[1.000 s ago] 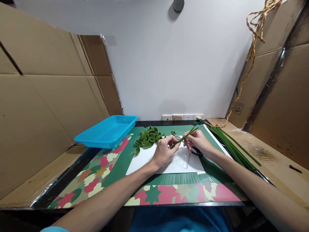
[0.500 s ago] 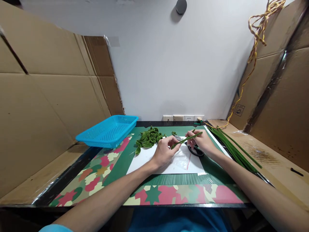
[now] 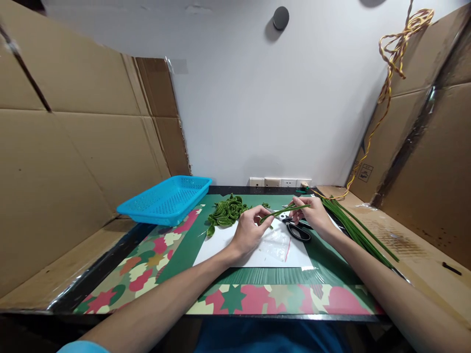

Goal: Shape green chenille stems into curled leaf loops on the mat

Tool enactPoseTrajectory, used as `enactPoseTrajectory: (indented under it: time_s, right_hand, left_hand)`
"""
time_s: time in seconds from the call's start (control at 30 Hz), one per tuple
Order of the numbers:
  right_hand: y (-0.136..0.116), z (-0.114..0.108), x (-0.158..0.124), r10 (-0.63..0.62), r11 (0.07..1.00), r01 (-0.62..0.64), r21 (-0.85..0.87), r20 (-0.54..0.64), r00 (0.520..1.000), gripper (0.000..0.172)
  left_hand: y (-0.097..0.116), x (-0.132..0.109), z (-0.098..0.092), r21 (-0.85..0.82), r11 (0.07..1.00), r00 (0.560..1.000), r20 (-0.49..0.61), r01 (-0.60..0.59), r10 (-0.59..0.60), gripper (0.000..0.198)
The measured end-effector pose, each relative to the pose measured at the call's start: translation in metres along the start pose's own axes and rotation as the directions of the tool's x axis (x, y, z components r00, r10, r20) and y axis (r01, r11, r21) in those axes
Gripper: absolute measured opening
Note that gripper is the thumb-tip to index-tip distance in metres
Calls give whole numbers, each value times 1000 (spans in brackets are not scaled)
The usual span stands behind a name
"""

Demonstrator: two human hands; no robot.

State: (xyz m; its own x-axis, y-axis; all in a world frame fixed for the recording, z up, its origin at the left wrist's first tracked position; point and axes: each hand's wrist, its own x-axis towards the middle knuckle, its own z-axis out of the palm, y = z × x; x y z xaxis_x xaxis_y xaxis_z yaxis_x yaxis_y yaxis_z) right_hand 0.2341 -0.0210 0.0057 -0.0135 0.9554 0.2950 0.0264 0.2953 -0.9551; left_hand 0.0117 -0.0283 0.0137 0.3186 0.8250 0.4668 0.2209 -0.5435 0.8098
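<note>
Both hands hold a bent green pipe cleaner [image 3: 276,213] above a white sheet [image 3: 221,247]. My left hand [image 3: 250,228] pinches its left end between thumb and fingers. At the other end, my right hand [image 3: 309,213] has its fingertips closed on the strand. Black-handled scissors [image 3: 299,232] lie just below my right hand, their blades partly hidden. A heap of green leaf shapes [image 3: 228,211], twisted from similar stems, sits beyond my left hand. Under and between the hands is a clear plastic bag [image 3: 275,245] with a red line.
A blue perforated basket [image 3: 165,201] stands at the back left. Loose straight green pipe cleaners [image 3: 360,230] lie along the right side. Cardboard walls [image 3: 81,147] flank the table, and a yellow twisted cord [image 3: 379,125] hangs at right near the wall sockets [image 3: 272,182].
My right hand has shifted slightly right and its fingers have closed up along the pipe cleaner, which now lies flatter. More of the scissors shows. The view has tilted a little.
</note>
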Motion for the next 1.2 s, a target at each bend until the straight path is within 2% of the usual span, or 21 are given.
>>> enactPoseTrajectory:
  time_s: [0.23, 0.33, 0.4, 0.53, 0.63, 0.87, 1.0, 1.13, 1.2]
  right_hand:
    - [-1, -3, 0, -32, 996, 40, 79, -97, 995, 49]
    - [-3, -4, 1, -41, 993, 54, 101, -127, 991, 48]
    - [-5, -4, 1, -35, 990, 53, 131, -133, 990, 48]
    - [-8, -5, 0, 44, 961, -3, 277, -143, 989, 48]
    - [-9, -7, 0, 94, 949, -41, 312, -155, 983, 49]
    - [-5, -2, 0, -3, 996, 19, 90, -172, 985, 50]
    - [-3, 4, -3, -61, 995, 56, -83, -54, 997, 52]
    - [-5, 9, -10, -152, 950, 170, -262, 88, 984, 56]
    - [-7, 13, -13, -188, 936, 221, -275, 140, 972, 48]
  left_hand:
    - [-10, 4, -2, -139, 987, 997, 12, 74, -73, 35]
    - [-12, 4, -3, -143, 987, 997, 24, 73, -70, 37]
    - [-10, 3, -3, -115, 990, 994, 74, 84, -76, 39]
    - [-8, 1, -2, -67, 993, 980, 178, 100, -87, 42]
    - [-7, 0, -2, -73, 991, 982, 160, 109, -96, 40]
    - [-22, 5, -2, -150, 982, 993, 52, 116, -109, 39]
    - [-34, 12, -2, -197, 973, 992, -24, 119, -127, 37]
    - [-36, 15, -4, -251, 948, 974, -58, 196, -217, 37]
    - [-33, 15, -5, -264, 934, 963, -51, 241, -263, 38]
